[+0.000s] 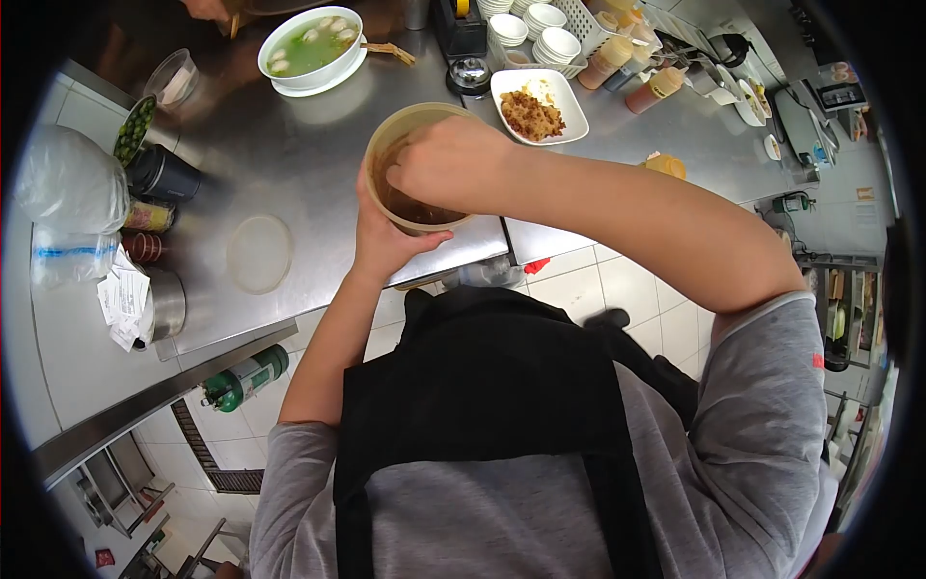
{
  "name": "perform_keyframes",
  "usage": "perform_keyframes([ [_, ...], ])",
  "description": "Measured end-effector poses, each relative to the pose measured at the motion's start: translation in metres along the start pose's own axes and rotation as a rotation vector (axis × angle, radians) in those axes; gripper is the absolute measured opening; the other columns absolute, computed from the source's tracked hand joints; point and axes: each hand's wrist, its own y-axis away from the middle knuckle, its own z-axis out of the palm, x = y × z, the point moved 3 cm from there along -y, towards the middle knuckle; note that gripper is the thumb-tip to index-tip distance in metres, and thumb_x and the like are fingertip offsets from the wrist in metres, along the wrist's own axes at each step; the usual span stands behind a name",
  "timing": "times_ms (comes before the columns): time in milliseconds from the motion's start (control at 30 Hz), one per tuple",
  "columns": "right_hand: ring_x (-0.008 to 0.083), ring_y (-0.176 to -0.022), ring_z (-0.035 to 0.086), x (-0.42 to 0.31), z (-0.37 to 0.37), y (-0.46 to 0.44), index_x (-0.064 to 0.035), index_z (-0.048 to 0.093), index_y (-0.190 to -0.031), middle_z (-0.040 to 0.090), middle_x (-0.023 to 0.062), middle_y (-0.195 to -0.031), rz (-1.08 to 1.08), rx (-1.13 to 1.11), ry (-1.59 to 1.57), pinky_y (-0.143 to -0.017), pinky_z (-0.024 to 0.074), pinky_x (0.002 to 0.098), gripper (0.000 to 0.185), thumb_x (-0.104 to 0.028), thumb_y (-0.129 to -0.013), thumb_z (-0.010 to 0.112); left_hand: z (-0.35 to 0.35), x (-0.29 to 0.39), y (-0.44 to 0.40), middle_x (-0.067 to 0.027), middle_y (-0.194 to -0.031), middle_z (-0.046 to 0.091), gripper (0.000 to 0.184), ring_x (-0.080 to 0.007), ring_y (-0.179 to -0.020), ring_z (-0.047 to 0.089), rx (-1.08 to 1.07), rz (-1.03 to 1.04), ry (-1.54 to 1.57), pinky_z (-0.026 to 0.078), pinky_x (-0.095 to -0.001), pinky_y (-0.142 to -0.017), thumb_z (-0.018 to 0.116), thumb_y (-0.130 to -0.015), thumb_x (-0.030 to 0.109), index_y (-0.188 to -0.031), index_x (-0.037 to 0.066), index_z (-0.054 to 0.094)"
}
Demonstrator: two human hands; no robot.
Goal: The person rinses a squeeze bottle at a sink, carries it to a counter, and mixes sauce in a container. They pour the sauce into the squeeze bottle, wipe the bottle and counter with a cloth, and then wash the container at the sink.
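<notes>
Tub (379, 145) is up over the front part of the steel counter (323, 183), clamped between the thumb and fingers of the left hand (382, 237); right hand (449, 162) is dipped inside, fingers curled, can't tell if they're pinching anything; white dish (578, 124) of brown crumbly food sits near it; soup bowl (333, 75) is further back; translucent disc (259, 253) lies flat.

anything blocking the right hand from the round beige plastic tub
Nothing visible: the right hand is inside the open tub, and a translucent round disc lies apart on the steel counter.
</notes>
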Motion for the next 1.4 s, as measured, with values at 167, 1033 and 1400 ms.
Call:
perform_keyframes([
  [167, 0.026, -0.078, 0.07, 0.015, -0.003, -0.006, -0.0044, 0.069, -0.087, 0.07, 0.0111, -0.079, 0.01, 0.078, 0.058, -0.066, 0.0572, 0.036, 0.015, -0.012, -0.075, 0.064, 0.001, -0.011, 0.002, -0.0177, -0.142, 0.038, 0.134, -0.0301, -0.13, 0.045, 0.012, -0.008, 0.003, 0.04, -0.0418, -0.108, 0.096, -0.047, 0.021, -0.148, 0.006, 0.008],
  [1033, 0.0318, -0.074, 0.07, 0.01, -0.002, 0.015, -0.0023, 0.071, -0.075, 0.069, 0.0171, -0.076, 0.231, 0.132, -0.167, -0.063, 0.0563, 0.0386, 0.011, -0.012, -0.07, 0.071, 0.009, -0.041, 0.029, -0.0193, -0.134, 0.047, 0.111, -0.0328, -0.122, 0.051, -0.044, -0.18, -0.153, 0.043, -0.0405, -0.102, 0.094, -0.054, 0.025, -0.139, 0.002, 0.026],
  [1400, 0.0312, -0.073, 0.07, 0.005, -0.005, 0.014, -0.0028, 0.071, -0.075, 0.069, 0.017, -0.077, 0.224, 0.141, -0.164, -0.063, 0.0566, 0.0382, 0.011, -0.013, -0.073, 0.067, 0.009, -0.039, 0.026, -0.0155, -0.125, 0.059, 0.079, -0.0267, -0.117, 0.055, -0.075, -0.197, -0.148, 0.041, -0.0383, -0.102, 0.09, -0.061, 0.018, -0.126, -0.003, 0.049],
])
